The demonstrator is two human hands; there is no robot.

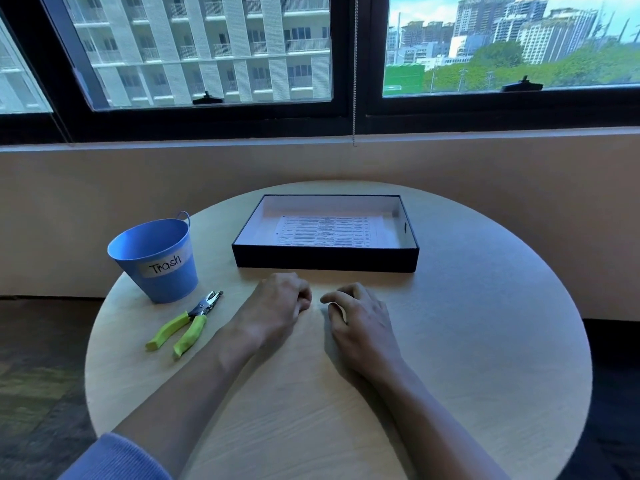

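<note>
Pale wood of a round desk [485,323], laid out for easy reach. Placed at twelve o'clock: black box [325,261] with a printed sheet [325,230] flat inside, probably to stop loose paper straying. Parked at nine o'clock of the left hand [277,306]: green-handled hole punch [183,323], untouched, just beside a blue bucket [156,258] marked Trash at ten, likely for scraps. Rested palm-down mid-desk, left hand and right hand [360,323] close together, forearms angled inward; fingers [337,296] loosely curled, holding nothing.
</note>
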